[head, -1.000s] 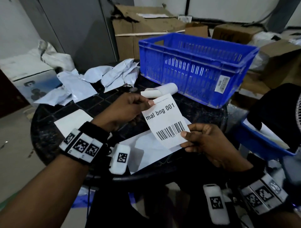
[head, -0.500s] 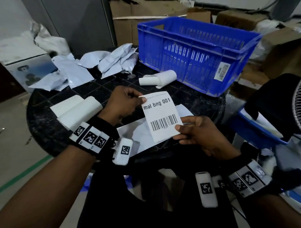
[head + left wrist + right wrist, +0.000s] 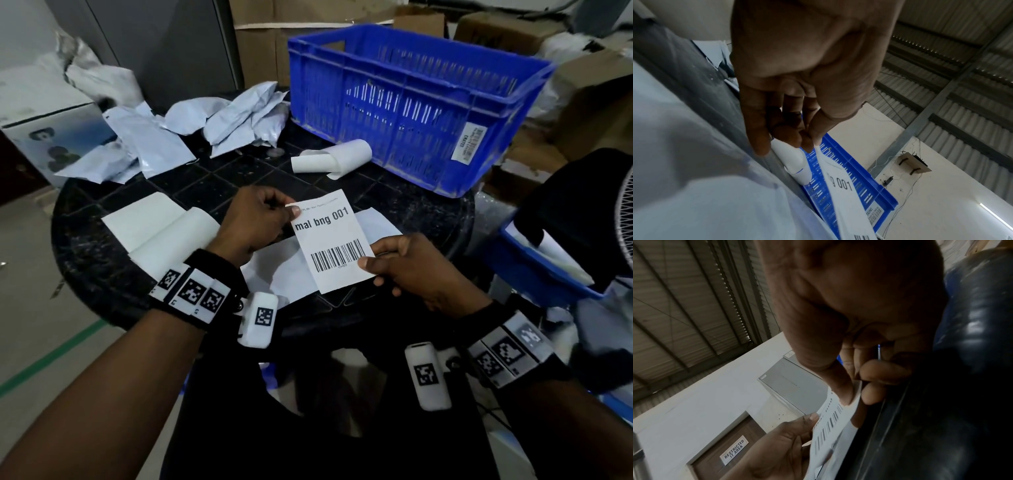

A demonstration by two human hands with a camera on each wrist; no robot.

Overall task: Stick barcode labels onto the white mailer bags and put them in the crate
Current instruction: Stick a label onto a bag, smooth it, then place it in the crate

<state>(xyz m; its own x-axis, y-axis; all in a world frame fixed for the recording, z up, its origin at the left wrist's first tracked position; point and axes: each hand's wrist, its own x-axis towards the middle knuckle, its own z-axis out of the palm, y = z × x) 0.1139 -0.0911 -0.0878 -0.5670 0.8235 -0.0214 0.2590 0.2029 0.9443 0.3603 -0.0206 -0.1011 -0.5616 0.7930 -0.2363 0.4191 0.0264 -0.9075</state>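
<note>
The barcode label (image 3: 331,245) hangs just above the flat mailer bag (image 3: 281,279), long axis running away from the person; left hand (image 3: 255,222) pinches its far corner, right hand (image 3: 407,267) its near corner.

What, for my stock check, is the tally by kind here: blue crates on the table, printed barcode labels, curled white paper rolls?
blue crate: 1
printed barcode label: 1
curled white paper rolls: 2
Total: 4

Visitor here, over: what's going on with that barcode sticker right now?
Left hand pinches white barcode label top corner, right hand its lower edge. Label above flat white mailer bag, not stuck. Blue plastic crate unobstructed.
</note>
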